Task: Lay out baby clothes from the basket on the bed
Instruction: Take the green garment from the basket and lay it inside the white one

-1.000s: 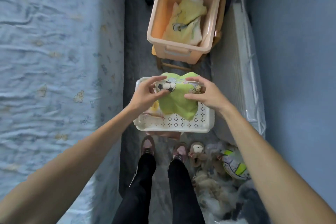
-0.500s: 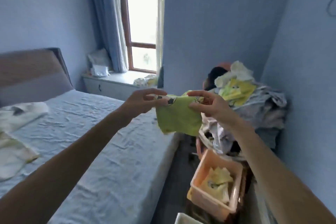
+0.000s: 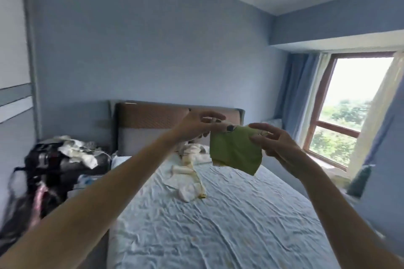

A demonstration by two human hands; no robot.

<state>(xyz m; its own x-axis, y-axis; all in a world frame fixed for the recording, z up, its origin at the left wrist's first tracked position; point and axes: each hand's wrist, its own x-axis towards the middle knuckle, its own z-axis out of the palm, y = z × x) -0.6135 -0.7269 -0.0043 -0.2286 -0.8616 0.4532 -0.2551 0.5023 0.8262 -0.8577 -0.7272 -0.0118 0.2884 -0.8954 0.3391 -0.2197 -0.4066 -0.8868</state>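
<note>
- Your left hand (image 3: 194, 125) pinches the top left corner of the green garment (image 3: 235, 152); thumb and forefinger closed on it, other fingers loose.
- Your right hand (image 3: 273, 141) pinches the top right corner, spare fingers spread.
- Garment hangs in the air between both hands, top edge running left-right, body drooping down.
- Bed (image 3: 218, 220) lies below and ahead; bare sheet sits nearer than the white clothes (image 3: 190, 181) already laid out.
- Next probably lower it flat onto the sheet; both hands equally near.
- Basket not in view.

green garment (image 3: 235, 153) matt soft cloth; bed sheet (image 3: 218, 225) crinkled cloth; window frame (image 3: 323, 102) wood.
</note>
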